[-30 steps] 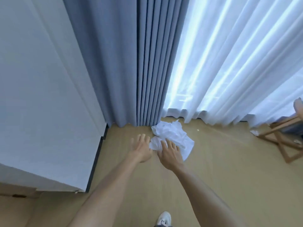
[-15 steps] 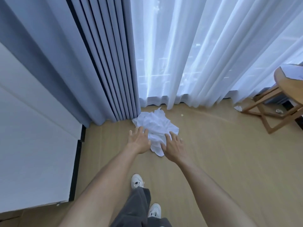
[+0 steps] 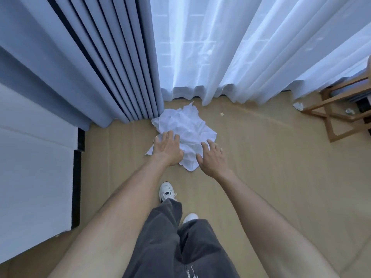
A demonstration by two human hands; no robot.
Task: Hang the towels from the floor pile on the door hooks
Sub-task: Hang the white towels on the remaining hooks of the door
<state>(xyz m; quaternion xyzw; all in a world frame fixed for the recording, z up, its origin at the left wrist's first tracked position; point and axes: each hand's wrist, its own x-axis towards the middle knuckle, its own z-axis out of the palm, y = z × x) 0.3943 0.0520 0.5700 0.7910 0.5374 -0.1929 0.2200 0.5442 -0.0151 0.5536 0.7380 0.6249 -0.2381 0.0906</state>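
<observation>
left hand point(image 3: 167, 150) now on towel pile point(image 3: 185, 128) | right hand point(image 3: 212, 159) closer

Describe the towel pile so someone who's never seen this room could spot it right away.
Find where the blue curtain meets the sheer white curtain. At their foot, on the wooden floor, lies the towel pile: crumpled white cloth under the left hand and right hand, the only loose fabric lying there.

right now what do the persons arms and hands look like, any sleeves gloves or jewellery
Both arms are bare from as far up as the frame shows down to the wrists: no sleeves in view. The left hand and right hand wear no gloves, and no rings, watch or bracelet are visible on the sides shown.
</observation>
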